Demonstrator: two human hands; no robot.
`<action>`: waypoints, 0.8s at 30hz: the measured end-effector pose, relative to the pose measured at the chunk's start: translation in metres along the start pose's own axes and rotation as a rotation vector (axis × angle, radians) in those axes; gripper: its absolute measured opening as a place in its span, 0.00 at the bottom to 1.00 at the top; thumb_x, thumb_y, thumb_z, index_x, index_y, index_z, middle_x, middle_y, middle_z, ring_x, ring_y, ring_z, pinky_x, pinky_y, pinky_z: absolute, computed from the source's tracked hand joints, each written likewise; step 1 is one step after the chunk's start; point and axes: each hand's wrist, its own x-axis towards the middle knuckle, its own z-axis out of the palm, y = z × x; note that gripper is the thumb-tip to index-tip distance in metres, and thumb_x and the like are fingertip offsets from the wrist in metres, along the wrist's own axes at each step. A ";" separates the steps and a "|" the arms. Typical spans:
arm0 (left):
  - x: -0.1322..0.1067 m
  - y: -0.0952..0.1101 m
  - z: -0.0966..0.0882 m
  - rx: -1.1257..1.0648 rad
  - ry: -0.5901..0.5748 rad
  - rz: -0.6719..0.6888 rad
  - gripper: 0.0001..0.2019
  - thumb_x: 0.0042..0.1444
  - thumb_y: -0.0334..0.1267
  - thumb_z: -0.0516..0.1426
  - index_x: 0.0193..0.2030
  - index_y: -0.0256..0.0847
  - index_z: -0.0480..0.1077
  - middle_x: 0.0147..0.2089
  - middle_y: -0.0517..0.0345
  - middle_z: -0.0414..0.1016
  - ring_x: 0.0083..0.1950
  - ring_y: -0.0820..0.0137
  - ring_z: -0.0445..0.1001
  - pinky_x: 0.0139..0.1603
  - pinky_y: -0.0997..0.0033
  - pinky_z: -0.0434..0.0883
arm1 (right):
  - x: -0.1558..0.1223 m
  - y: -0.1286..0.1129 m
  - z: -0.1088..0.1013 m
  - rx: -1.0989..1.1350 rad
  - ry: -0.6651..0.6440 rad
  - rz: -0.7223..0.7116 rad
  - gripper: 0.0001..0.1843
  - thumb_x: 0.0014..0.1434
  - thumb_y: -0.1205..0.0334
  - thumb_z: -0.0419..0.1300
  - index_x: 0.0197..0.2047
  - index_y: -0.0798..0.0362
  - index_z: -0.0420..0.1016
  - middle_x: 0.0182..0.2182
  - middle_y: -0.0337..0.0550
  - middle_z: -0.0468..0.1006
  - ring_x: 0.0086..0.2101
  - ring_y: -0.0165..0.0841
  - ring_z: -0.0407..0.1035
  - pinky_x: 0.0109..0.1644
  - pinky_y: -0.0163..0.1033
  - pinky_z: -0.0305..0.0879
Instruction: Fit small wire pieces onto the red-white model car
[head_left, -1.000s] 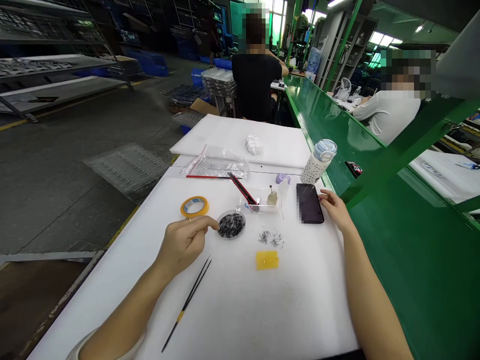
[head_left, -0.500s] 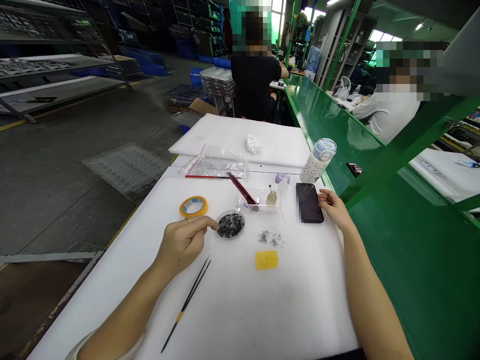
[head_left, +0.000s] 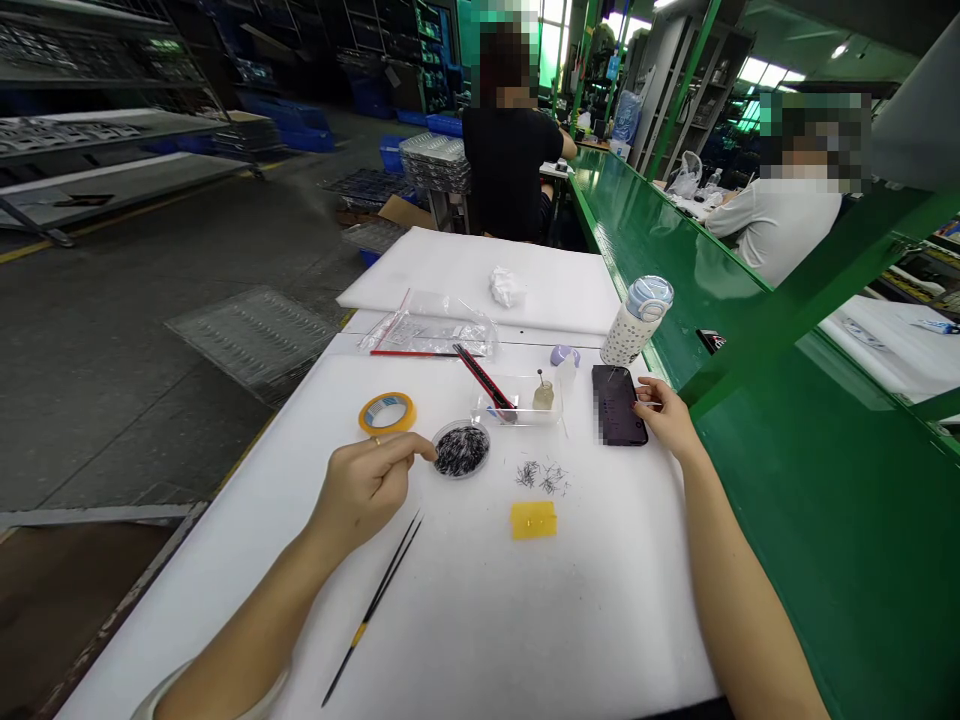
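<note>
My left hand (head_left: 369,490) is closed, its fingers curled. Its index fingertip touches the left rim of a round clear dish (head_left: 461,449) full of short black-and-silver pin-like pieces. Whatever the curled fingers may hold is hidden. At the right, my right hand (head_left: 667,418) rests with fingers apart, the tips against the right edge of a dark phone (head_left: 619,405) lying flat. Between the hands, loose thin pins (head_left: 541,477) are scattered behind a small yellow block (head_left: 534,520). Black tweezers (head_left: 372,608) with a yellow band lie near my left forearm.
A yellow tape roll (head_left: 387,412) lies behind my left hand. A clear tray (head_left: 525,402) holds a small jar (head_left: 544,396), with a red-and-black cutter (head_left: 486,384) leaning on it. A bottle (head_left: 636,322) stands behind the phone. Two people sit farther off, beside a green bench (head_left: 622,195).
My right hand has shifted slightly left, its fingertips reaching a little farther over the phone's edge. My left hand and the things on the table look unchanged.
</note>
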 end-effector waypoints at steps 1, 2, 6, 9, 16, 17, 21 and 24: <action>0.000 0.000 0.000 0.000 0.000 0.002 0.18 0.52 0.25 0.46 0.28 0.43 0.76 0.19 0.67 0.70 0.19 0.77 0.65 0.24 0.78 0.66 | 0.000 0.000 0.000 0.002 0.001 -0.001 0.32 0.48 0.54 0.65 0.56 0.54 0.73 0.46 0.52 0.79 0.46 0.42 0.73 0.55 0.52 0.72; 0.001 0.001 -0.001 0.001 0.000 0.003 0.18 0.52 0.25 0.46 0.28 0.43 0.76 0.19 0.67 0.70 0.19 0.77 0.65 0.24 0.78 0.66 | 0.001 0.001 0.000 0.004 0.002 -0.002 0.31 0.48 0.53 0.65 0.56 0.53 0.73 0.46 0.51 0.79 0.46 0.42 0.74 0.55 0.52 0.72; 0.002 0.002 -0.002 0.001 -0.002 0.008 0.18 0.52 0.25 0.46 0.27 0.43 0.76 0.19 0.68 0.70 0.19 0.77 0.65 0.24 0.78 0.66 | 0.001 0.002 0.000 0.011 0.004 -0.005 0.29 0.49 0.52 0.65 0.55 0.51 0.74 0.46 0.49 0.80 0.46 0.41 0.74 0.55 0.51 0.72; 0.003 0.002 -0.002 0.001 -0.002 0.009 0.18 0.52 0.25 0.46 0.27 0.43 0.76 0.19 0.68 0.70 0.18 0.78 0.65 0.24 0.78 0.65 | 0.001 0.003 0.000 0.012 0.007 -0.008 0.30 0.49 0.51 0.66 0.55 0.51 0.74 0.46 0.49 0.80 0.46 0.41 0.74 0.55 0.51 0.71; 0.002 0.002 -0.002 -0.001 0.003 0.006 0.18 0.51 0.25 0.46 0.27 0.43 0.76 0.18 0.68 0.69 0.18 0.77 0.64 0.24 0.78 0.65 | 0.002 0.002 0.002 0.000 0.029 -0.010 0.30 0.49 0.49 0.67 0.54 0.51 0.74 0.44 0.49 0.81 0.44 0.41 0.74 0.52 0.49 0.72; 0.002 0.002 -0.002 -0.002 0.003 0.005 0.18 0.51 0.25 0.46 0.27 0.43 0.76 0.18 0.68 0.69 0.18 0.78 0.64 0.24 0.78 0.65 | 0.002 0.002 0.002 0.000 0.031 -0.008 0.30 0.50 0.49 0.66 0.54 0.51 0.74 0.44 0.49 0.81 0.44 0.41 0.74 0.53 0.50 0.71; 0.002 0.001 -0.002 -0.006 -0.004 -0.008 0.18 0.52 0.26 0.46 0.27 0.43 0.76 0.19 0.67 0.70 0.18 0.77 0.65 0.24 0.78 0.65 | 0.002 0.002 0.002 0.004 0.036 0.007 0.25 0.56 0.49 0.57 0.54 0.51 0.74 0.45 0.49 0.82 0.46 0.41 0.75 0.55 0.50 0.70; 0.002 0.002 -0.002 -0.007 -0.011 -0.019 0.17 0.51 0.26 0.47 0.27 0.43 0.76 0.18 0.67 0.69 0.17 0.77 0.63 0.23 0.77 0.65 | 0.003 0.003 0.002 -0.006 0.037 0.006 0.24 0.55 0.53 0.55 0.54 0.50 0.75 0.46 0.48 0.82 0.47 0.41 0.76 0.56 0.50 0.70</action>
